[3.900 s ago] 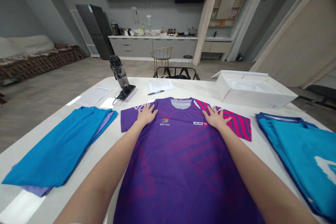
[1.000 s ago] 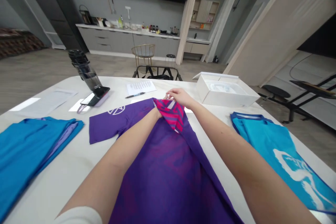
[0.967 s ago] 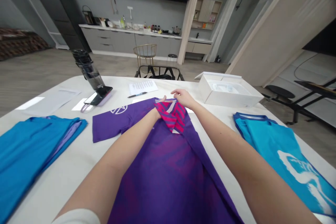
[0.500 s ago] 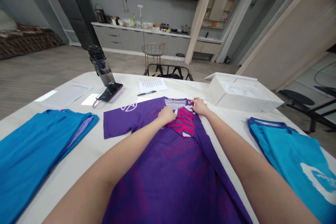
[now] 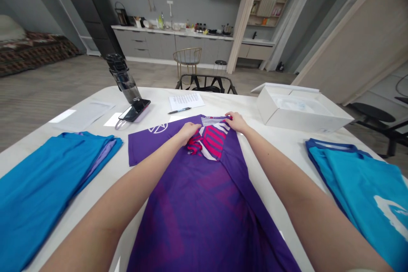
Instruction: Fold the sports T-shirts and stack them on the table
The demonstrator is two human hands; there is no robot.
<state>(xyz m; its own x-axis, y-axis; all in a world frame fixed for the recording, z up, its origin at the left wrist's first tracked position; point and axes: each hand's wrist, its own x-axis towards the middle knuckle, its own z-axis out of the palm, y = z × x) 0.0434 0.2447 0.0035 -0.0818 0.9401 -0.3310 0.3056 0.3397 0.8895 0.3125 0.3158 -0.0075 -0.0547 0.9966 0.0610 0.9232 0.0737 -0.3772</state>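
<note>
Pinching the purple shirt (image 5: 191,204)'s striped sleeve (image 5: 214,139): left hand (image 5: 188,132). Right hand (image 5: 236,122): fingers clamped on shoulder fold, collar (image 5: 215,117)'s three o'clock. Sheet (image 5: 186,100), twelve o'clock: print illegible.

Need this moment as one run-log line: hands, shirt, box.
left hand: pinching striped sleeve | right hand: at folded shoulder | purple shirt: right-hand side folded inward, other sleeve spread | white box: open

The shirt (image 5: 197,195) is purple, its sleeve (image 5: 214,139) striped pink with white. Left of the shirt, the pile (image 5: 60,165) is blue and lilac; right, the stack (image 5: 353,174) is turquoise, navy-collared, white-printed.
</note>
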